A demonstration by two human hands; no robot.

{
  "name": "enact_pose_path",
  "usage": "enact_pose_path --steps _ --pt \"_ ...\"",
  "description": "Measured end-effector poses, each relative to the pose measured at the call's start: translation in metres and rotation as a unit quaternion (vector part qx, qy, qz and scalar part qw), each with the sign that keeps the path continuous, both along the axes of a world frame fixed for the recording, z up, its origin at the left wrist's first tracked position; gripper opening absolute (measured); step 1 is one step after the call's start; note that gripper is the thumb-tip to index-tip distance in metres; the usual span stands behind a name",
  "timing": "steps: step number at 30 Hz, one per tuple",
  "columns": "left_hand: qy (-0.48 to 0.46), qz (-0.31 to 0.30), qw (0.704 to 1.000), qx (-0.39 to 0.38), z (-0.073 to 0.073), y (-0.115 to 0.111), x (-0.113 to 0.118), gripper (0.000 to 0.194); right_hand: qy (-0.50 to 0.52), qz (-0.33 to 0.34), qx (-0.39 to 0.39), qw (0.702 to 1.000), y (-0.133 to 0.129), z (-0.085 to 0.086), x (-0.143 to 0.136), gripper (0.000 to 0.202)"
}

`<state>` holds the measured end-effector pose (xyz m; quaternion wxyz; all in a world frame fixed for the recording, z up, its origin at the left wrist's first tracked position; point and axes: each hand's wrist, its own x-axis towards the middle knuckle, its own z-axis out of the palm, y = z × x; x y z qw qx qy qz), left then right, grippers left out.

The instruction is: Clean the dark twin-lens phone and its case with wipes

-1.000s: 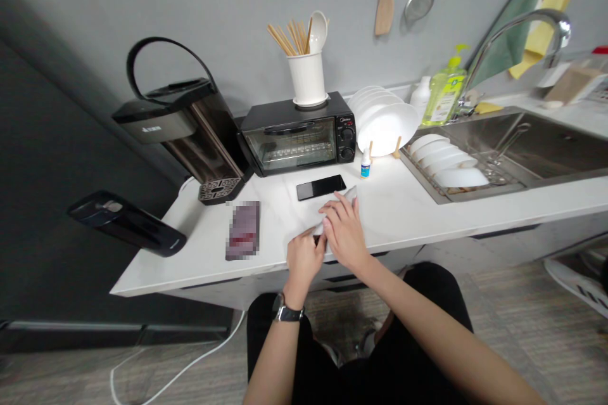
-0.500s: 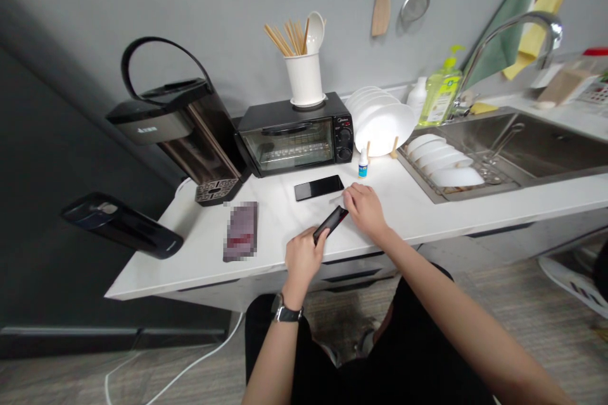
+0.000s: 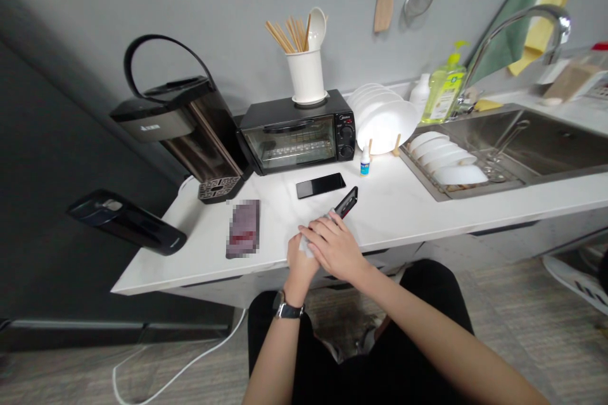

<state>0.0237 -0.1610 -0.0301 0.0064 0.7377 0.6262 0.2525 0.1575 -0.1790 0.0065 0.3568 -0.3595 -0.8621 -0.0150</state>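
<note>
My left hand (image 3: 300,260) is closed around the lower end of a black phone case (image 3: 348,201). The case tilts up to the right, with cutouts and a bit of red visible at its upper end. Over it lies my right hand (image 3: 335,246), pressing a whitish wipe (image 3: 306,246) against the case; much of the wipe and case is hidden under the fingers. Just beyond the hands, a black phone (image 3: 321,186) lies flat on the counter. Behind the case stands a small white bottle with a blue label (image 3: 365,163).
A purple pixelated item (image 3: 244,229) and a dark cylindrical container (image 3: 128,222) sit at left, near a water dispenser (image 3: 190,132). Behind are a toaster oven (image 3: 297,139) and racked plates (image 3: 382,120). The sink (image 3: 541,139) with bowls is at right.
My right hand has moved left and toward me, from beyond the case's tip to lying over the case with the wipe. The case's upper end has shifted slightly up and right.
</note>
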Motion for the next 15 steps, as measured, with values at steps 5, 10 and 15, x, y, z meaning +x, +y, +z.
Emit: enact_pose_path --steps 5,10,15 --pt "0.053 0.015 0.995 -0.077 0.02 -0.003 0.008 0.021 -0.035 -0.023 0.008 0.999 0.035 0.006 0.028 0.032" --pt "0.007 -0.006 0.998 -0.059 0.032 -0.008 0.011 0.044 -0.005 -0.129 -0.021 0.991 0.077 0.013 0.064 0.037" --pt "0.0 0.002 0.999 -0.05 0.031 -0.008 0.011 0.047 0.069 -0.188 -0.049 0.979 0.089 0.013 0.073 0.041"
